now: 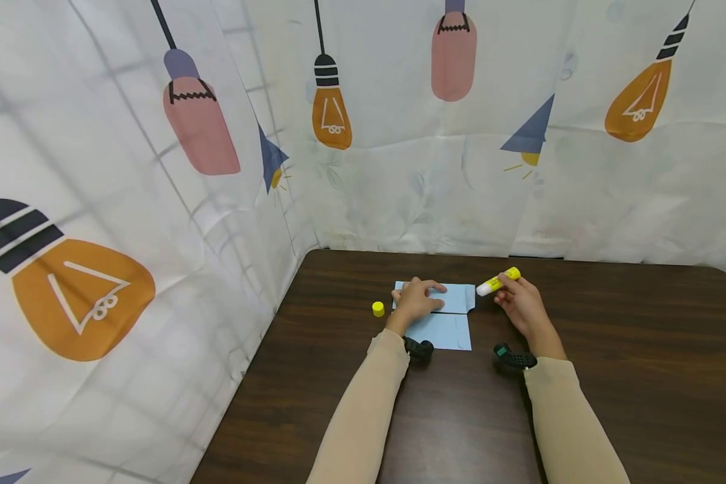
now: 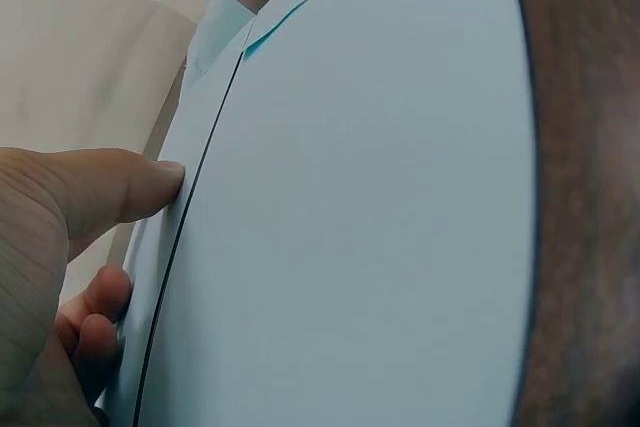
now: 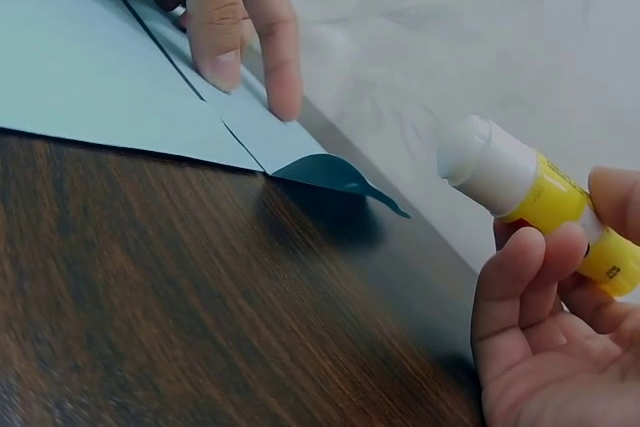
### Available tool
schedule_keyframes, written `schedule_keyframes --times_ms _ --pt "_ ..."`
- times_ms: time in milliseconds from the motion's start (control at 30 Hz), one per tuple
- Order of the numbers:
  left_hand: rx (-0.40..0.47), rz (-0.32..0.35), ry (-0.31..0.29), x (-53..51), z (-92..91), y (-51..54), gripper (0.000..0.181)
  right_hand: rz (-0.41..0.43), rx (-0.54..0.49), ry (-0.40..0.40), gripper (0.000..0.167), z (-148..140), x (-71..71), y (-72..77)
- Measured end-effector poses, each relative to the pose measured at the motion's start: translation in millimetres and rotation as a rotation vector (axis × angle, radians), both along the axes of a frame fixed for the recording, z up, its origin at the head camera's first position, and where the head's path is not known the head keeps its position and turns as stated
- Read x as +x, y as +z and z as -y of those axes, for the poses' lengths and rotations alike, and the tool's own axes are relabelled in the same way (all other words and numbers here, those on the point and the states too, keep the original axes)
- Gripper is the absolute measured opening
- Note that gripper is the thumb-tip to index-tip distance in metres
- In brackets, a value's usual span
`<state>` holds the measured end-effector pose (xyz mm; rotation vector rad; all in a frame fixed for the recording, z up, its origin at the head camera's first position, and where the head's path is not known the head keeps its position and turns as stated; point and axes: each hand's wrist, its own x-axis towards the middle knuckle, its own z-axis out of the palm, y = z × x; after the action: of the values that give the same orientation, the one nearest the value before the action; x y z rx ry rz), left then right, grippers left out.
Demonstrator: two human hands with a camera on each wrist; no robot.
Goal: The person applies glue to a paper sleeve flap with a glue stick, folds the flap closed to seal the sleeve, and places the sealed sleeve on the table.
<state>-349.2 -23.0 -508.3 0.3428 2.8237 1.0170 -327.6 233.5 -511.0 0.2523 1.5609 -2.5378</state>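
A light blue paper envelope [image 1: 440, 331] lies on the table, a seam running across its middle. My left hand [image 1: 416, 302] presses on its far half, thumb and fingers spread over the paper. In the right wrist view a small side flap [image 3: 322, 171] of the envelope curls up from the table. My right hand [image 1: 525, 310] holds a yellow and white glue stick [image 1: 497, 282] just right of the envelope. The glue stick is uncapped, its white end [image 3: 468, 152] pointing toward the flap without touching it. A yellow cap [image 1: 378, 309] stands left of the envelope.
The dark brown wooden table [image 1: 641, 376] reaches far to the right. White curtains [image 1: 387, 195] printed with lamps hang behind it and along its left side. Both wrists wear black straps with cameras.
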Motion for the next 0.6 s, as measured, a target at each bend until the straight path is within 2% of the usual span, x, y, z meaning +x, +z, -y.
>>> schedule_keyframes --times_ms 333,600 --pt "-0.022 0.014 0.014 -0.9 -2.1 0.7 0.021 0.017 -0.048 0.0 0.027 -3.0 0.7 -0.2" --pt "-0.069 0.022 0.036 0.3 -6.3 6.6 0.022 0.009 -0.07 0.01 0.024 -3.4 0.4 0.6"
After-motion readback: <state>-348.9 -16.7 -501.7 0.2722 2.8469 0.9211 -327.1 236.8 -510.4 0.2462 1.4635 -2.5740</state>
